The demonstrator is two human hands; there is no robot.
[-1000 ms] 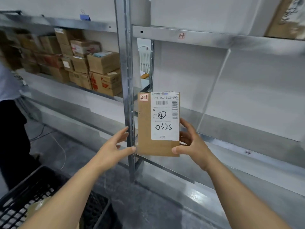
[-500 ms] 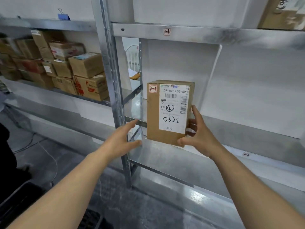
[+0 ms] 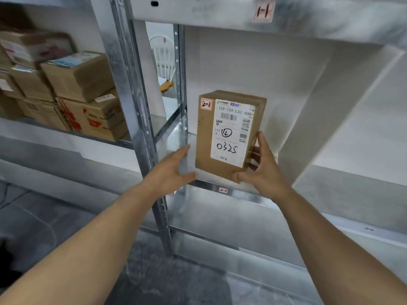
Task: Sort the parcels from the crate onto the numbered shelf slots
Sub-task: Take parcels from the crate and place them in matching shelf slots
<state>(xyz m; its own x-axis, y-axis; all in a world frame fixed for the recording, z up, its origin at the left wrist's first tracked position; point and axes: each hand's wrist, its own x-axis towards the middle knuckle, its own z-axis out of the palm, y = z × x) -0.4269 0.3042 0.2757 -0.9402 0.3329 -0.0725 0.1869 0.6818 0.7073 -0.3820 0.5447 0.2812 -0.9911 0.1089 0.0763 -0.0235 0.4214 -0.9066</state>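
A brown cardboard parcel (image 3: pixel 206 148) stands upright, slightly tilted, at the front of the steel shelf (image 3: pixel 220 183). It carries a pink "2-1" sticker and a white label with "0325" handwritten on it. A small "2-1" tag (image 3: pixel 223 190) is stuck on the shelf's front edge just below it. My right hand (image 3: pixel 263 172) grips the parcel's lower right corner, thumb on the front bottom edge and fingers round the side. My left hand (image 3: pixel 174 168) is open beside the lower left corner, its thumb at or just short of the box.
A steel upright post (image 3: pixel 134 95) rises just left of my left hand. Several stacked cartons (image 3: pixel 79 84) fill the shelf bay to the left. A white divider panel (image 3: pixel 312 128) closes the slot on the right. The shelf above bears a "1-1" tag (image 3: pixel 263 12).
The parcel has moved up and forward from in front of the post into the slot marked 2-1. My left hand has come off the box and opened. The crate has left the view.
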